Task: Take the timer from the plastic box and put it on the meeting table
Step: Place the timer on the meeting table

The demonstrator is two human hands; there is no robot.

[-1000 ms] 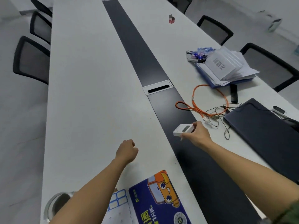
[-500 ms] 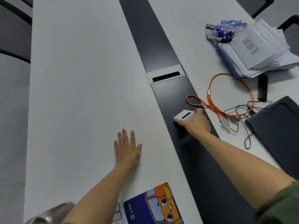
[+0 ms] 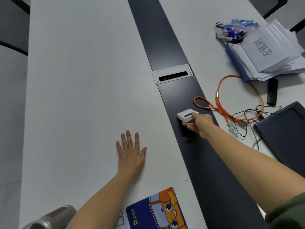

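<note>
Your right hand [image 3: 200,123] pinches the timer [image 3: 186,115] over the meeting table [image 3: 85,83]'s dark strip [image 3: 171,47]; left hand [image 3: 131,153] flat, empty — lower it flat, release cleanly.

Desk [image 3: 85,80] – white top, smooth, matt; centre strip [image 3: 166,42] black, matt, with pale metal-look cable hatch [image 3: 172,73]. Timer [image 3: 186,115] – white plastic, smooth, dark glossy display. Cord [image 3: 219,106] near right edge orange, braided-looking, metal ferrule. Paper stack [image 3: 270,52] white, matt, on blue plastic folder. Dark case [image 3: 283,134] matt. Near edge: glossy printed cartoon card [image 3: 158,210]; silvery, shiny bag [image 3: 52,219].
</note>
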